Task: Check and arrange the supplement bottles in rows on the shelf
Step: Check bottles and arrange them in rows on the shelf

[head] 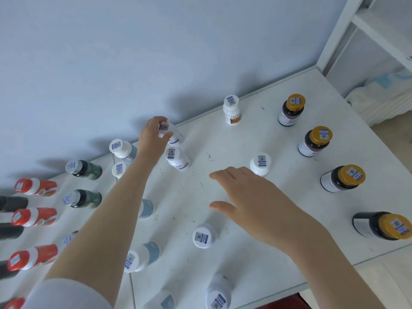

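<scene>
- The left hand (153, 134) grips the cap end of a white bottle (175, 137) at the back of the shelf (223, 134), close to the wall. A loose hold could drop it onto the neighbour (178, 160) just in front.
- The right hand (247, 195) hovers spread and holds nothing. Its fingertips are near a short bottle (260, 163), which a careless sweep could topple.
- Caps carry blue-and-white code stickers (201, 237). Label print, including that on the gold-capped bottles (292, 114), is too small to read.
</scene>
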